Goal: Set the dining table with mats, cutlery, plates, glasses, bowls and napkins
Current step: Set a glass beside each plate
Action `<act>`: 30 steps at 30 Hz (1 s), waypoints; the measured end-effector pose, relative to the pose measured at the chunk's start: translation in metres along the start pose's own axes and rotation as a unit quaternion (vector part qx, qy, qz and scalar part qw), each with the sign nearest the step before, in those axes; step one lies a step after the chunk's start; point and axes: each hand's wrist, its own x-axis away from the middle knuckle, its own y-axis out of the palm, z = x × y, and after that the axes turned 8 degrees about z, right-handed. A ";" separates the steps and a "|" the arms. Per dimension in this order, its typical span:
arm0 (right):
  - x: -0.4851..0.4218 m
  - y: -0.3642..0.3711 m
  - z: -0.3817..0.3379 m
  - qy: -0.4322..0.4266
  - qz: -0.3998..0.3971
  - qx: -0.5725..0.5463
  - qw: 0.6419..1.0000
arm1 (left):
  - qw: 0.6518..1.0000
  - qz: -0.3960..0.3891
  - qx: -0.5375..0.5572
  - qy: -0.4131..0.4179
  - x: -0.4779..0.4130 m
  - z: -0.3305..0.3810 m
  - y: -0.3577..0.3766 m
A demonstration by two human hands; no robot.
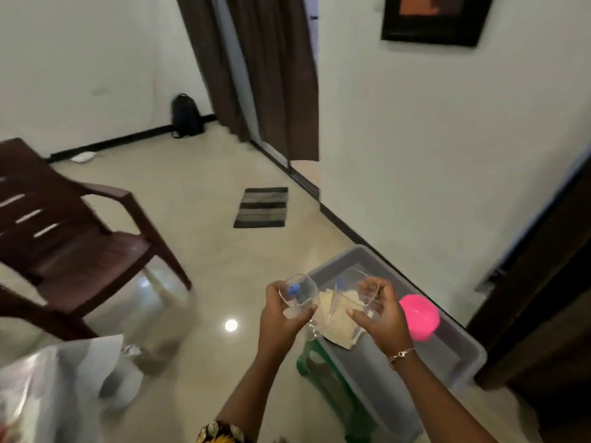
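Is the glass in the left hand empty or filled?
Empty, it seems: the glass in the left hand is tilted, and one sees clear through it, no liquid inside, only a blue sticker.

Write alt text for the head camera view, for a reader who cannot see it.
The left hand grips one clear glass and the right hand a second glass, above a grey bin holding a pink bowl. A brown chair stands at the left.
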 end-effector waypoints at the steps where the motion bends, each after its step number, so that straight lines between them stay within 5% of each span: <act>1: -0.001 0.015 -0.006 -0.013 -0.017 0.002 1.000 | 0.999 0.027 0.017 -0.009 -0.001 -0.001 -0.015; 9: -0.031 0.175 -0.045 -0.082 -0.190 0.018 0.978 | 0.973 0.221 0.037 -0.053 -0.041 -0.043 -0.153; 21: -0.075 0.455 -0.110 -0.155 -0.333 0.011 0.930 | 0.898 0.435 0.030 -0.064 -0.116 -0.092 -0.374; 30: -0.076 0.631 -0.134 -0.210 -0.486 -0.020 0.848 | 0.812 0.571 0.007 -0.120 -0.131 -0.133 -0.476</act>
